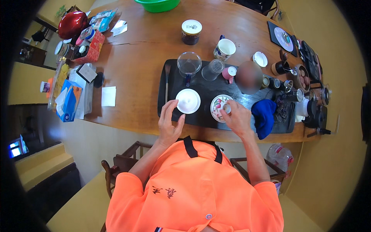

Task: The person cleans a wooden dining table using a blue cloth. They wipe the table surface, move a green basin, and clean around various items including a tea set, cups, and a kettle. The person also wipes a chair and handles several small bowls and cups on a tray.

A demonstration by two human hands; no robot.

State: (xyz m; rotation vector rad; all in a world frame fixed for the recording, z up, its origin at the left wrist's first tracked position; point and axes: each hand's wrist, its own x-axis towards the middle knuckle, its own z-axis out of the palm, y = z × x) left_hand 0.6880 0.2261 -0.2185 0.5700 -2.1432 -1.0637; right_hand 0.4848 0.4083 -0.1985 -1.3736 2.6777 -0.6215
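The right hand (237, 117), its thumb and fingers brought together, pinches a small pale round piece (227, 108) above the three o'clock side of a white round dish with a red-and-green floral pattern (216, 102). Whether that piece is a knob joined to the dish or a separate tiny cup, I cannot tell. From this hand's palm, the floral dish lies toward ten o'clock; being round, it has no long axis, and the right hand is much the nearer of the two.

The left hand (170, 125) has its thumb and fingers spread in a wide curve beside a plain white round dish (188, 101), which sits toward one o'clock from the palm. A fingertip meets or nearly meets the dish's nine o'clock rim, while the thumb tip is just beside its seven o'clock edge; firm contact is not clear.

Both dishes are on a long black tray (205, 92), the floral one at about three o'clock from the plain one, with a strip of tray between them. A slim dark-handled brush (167, 82) lies toward half past ten from the plain dish, its long axis running twelve to six. A clear glass vessel with a dark handle (189, 63) stands at twelve o'clock, and a crumpled blue cloth (264, 118) is at three o'clock from the right hand.
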